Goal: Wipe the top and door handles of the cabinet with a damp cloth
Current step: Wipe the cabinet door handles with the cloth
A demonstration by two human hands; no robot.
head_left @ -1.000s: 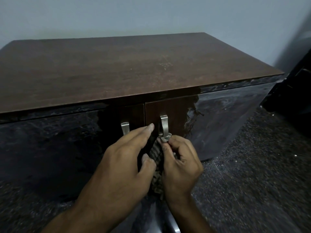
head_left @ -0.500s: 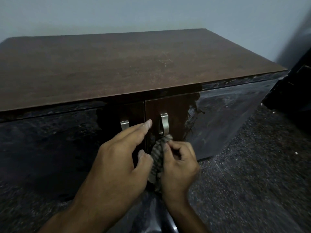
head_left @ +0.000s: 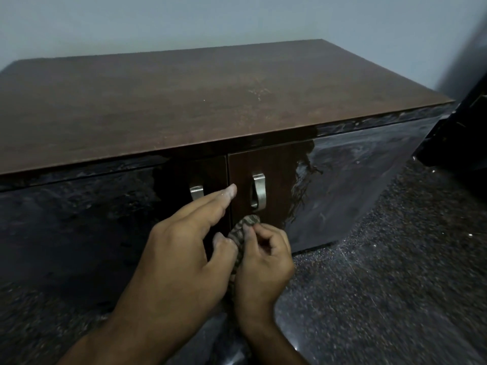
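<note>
A low cabinet with a brown wooden top and glossy dark doors fills the view. Two metal handles sit at the middle: the left handle and the right handle. My right hand pinches a bunched, patterned cloth just below the right handle, a short gap away from it. My left hand reaches toward the seam between the doors with straight fingers, its thumb beside the cloth. The left handle's lower part is hidden behind my fingers.
A pale wall stands behind the cabinet. Dark speckled floor spreads to the right. A black object stands at the right edge, close to the cabinet's corner.
My right hand has drawn the cloth down off the right handle, which now shows in full. My left hand has stayed near the door seam.
</note>
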